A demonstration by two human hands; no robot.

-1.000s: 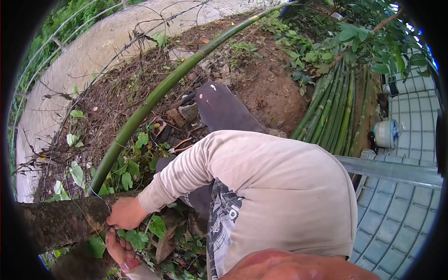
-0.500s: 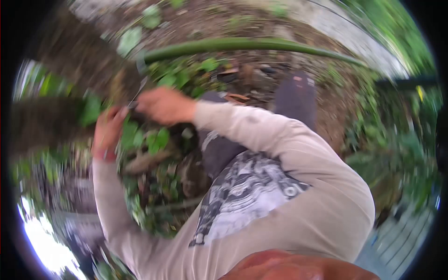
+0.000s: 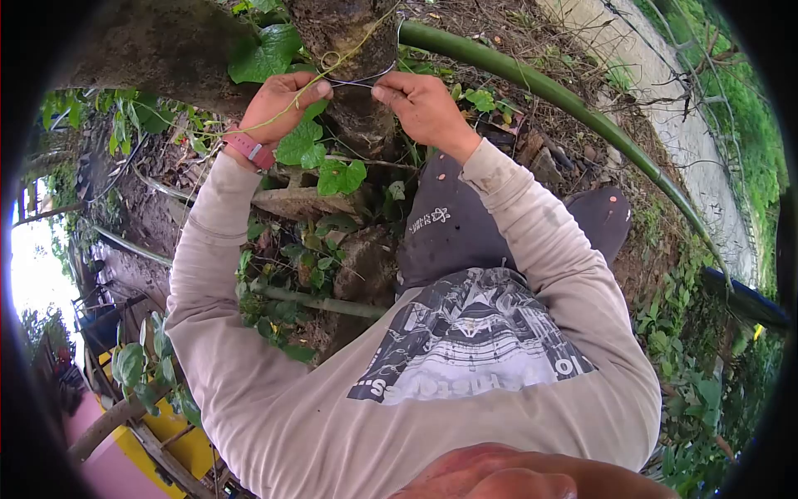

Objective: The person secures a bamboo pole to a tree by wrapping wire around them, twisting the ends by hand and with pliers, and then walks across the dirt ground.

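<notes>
My left hand (image 3: 278, 104), with a pink band at the wrist, pinches one end of a thin grey wire (image 3: 359, 81). My right hand (image 3: 420, 104) pinches the other end. The wire runs taut between them across the front of a rough brown tree trunk (image 3: 349, 33). A thin green vine strand crosses my left fingers. A long green bamboo pole (image 3: 549, 87) starts just right of the trunk, close to my right hand, and curves away to the right over the soil. My dark-trousered knee (image 3: 457, 224) is below my right hand.
Leafy vines (image 3: 320, 158) and dead leaves cover the ground under the trunk. A concrete path (image 3: 690, 125) with a wire fence runs at the upper right. A thin stem (image 3: 316, 301) lies across the ground. Yellow and pink objects (image 3: 166, 441) sit at the lower left.
The view has swung round a lot, so the trunk is now at the top. My hands, close together on the wire a second ago, are now apart on either side of the trunk.
</notes>
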